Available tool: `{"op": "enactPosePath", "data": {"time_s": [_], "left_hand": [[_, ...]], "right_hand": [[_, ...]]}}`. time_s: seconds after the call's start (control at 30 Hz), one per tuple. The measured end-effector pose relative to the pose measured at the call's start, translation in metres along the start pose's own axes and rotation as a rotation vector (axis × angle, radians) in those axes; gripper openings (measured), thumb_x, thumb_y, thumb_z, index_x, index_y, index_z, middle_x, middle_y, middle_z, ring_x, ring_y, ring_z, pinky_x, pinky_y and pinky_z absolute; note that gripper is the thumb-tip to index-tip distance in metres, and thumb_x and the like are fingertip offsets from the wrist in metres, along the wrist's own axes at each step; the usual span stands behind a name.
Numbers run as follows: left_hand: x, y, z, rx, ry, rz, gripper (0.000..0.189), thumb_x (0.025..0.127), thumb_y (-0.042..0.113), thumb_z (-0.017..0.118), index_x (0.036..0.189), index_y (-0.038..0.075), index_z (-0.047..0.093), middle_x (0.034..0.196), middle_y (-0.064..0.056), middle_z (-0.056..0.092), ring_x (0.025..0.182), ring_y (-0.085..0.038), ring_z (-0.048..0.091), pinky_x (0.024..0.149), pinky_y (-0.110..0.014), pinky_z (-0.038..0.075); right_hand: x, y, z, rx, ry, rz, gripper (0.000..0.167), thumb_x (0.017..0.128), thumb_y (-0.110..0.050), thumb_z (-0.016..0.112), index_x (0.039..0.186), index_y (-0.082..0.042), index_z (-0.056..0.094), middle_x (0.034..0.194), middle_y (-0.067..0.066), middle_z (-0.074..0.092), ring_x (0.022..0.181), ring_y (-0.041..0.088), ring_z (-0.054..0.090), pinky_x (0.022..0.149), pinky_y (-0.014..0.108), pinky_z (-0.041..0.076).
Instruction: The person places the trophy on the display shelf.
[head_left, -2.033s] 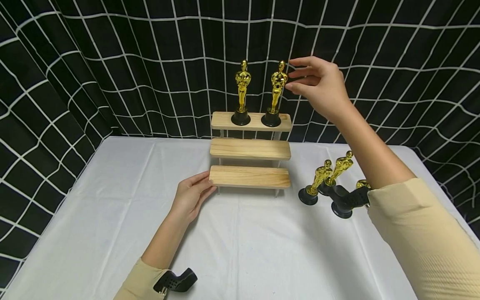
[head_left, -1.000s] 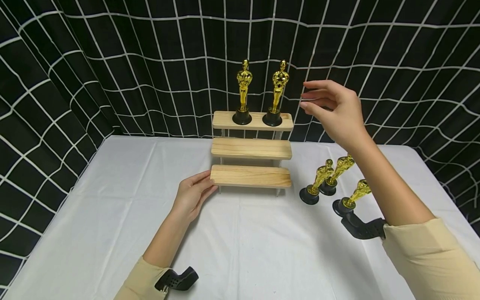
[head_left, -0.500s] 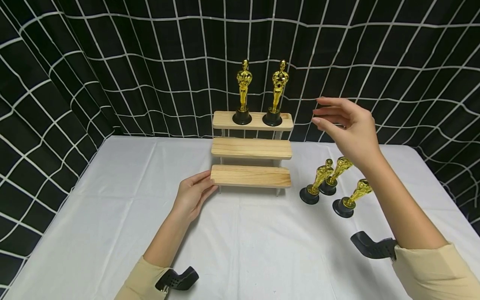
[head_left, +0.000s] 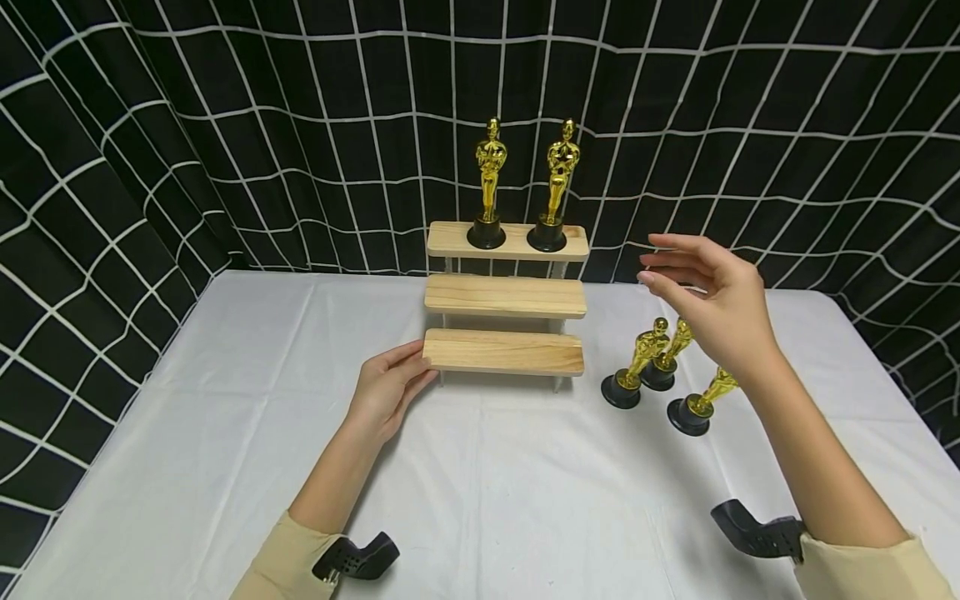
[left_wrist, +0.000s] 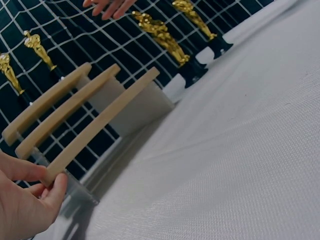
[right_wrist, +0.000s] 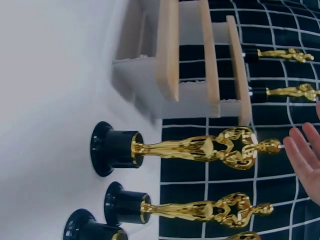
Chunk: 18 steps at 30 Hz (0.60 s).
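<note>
A three-step wooden display stand (head_left: 504,352) stands on the white-covered table. My left hand (head_left: 386,390) pinches the left end of its lowest shelf, thumb and fingers on the board in the left wrist view. Two gold award statuettes with black bases, a left one (head_left: 490,183) and a right one (head_left: 558,185), stand upright on the top shelf. My right hand (head_left: 716,296) hovers in the air, fingers loosely bent and holding nothing. Below it three more statuettes stand on the table: a near-left one (head_left: 637,364), a rear one (head_left: 666,358) partly hidden, and a right one (head_left: 701,404) partly behind the forearm.
A black curtain (head_left: 337,150) with a white grid hangs behind and beside the table (head_left: 225,433). The stand's middle shelf (head_left: 504,296) and lowest shelf carry nothing. Black camera mounts sit at both wrists, a left one (head_left: 356,557) and a right one (head_left: 757,529).
My right hand has moved away from the right statuette on the top shelf, going right and down toward the statuettes on the table. The left hand has stayed on the lowest shelf.
</note>
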<state>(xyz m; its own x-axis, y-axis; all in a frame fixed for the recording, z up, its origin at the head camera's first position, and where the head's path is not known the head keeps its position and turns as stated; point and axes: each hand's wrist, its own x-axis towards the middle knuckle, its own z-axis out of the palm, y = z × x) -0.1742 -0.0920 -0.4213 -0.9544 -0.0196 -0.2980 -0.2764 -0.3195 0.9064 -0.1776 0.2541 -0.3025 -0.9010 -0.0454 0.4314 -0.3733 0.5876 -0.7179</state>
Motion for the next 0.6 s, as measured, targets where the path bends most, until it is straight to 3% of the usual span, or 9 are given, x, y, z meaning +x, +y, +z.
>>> {"op": "enactPosePath", "data": {"time_s": [0.3, 0.47, 0.6], "left_hand": [[0.001, -0.001, 0.0, 0.002, 0.001, 0.001, 0.045, 0.103, -0.011, 0.056, 0.147, -0.015, 0.05, 0.143, -0.03, 0.055, 0.116, -0.026, 0.066, 0.101, -0.024, 0.062], [0.001, -0.001, 0.0, 0.005, 0.003, 0.001, 0.045, 0.103, -0.011, 0.056, 0.147, -0.014, 0.05, 0.143, -0.03, 0.055, 0.12, -0.029, 0.066, 0.101, -0.024, 0.062], [0.001, -0.001, 0.001, 0.003, 0.004, 0.002, 0.045, 0.103, -0.011, 0.056, 0.147, -0.014, 0.05, 0.143, -0.03, 0.056, 0.117, -0.026, 0.067, 0.101, -0.024, 0.062]], "right_hand": [[-0.015, 0.008, 0.003, 0.006, -0.004, 0.016, 0.044, 0.098, -0.001, 0.075, 0.14, 0.0, 0.063, 0.114, -0.013, 0.068, 0.102, -0.013, 0.063, 0.086, 0.0, 0.055], [-0.021, 0.013, 0.004, 0.007, -0.001, 0.034, 0.044, 0.098, -0.002, 0.075, 0.141, -0.001, 0.063, 0.111, -0.023, 0.066, 0.101, -0.014, 0.063, 0.085, -0.001, 0.055], [-0.026, 0.018, 0.005, -0.001, 0.003, 0.035, 0.044, 0.098, -0.001, 0.075, 0.14, 0.0, 0.063, 0.112, -0.018, 0.067, 0.1, -0.015, 0.063, 0.087, -0.001, 0.053]]}}
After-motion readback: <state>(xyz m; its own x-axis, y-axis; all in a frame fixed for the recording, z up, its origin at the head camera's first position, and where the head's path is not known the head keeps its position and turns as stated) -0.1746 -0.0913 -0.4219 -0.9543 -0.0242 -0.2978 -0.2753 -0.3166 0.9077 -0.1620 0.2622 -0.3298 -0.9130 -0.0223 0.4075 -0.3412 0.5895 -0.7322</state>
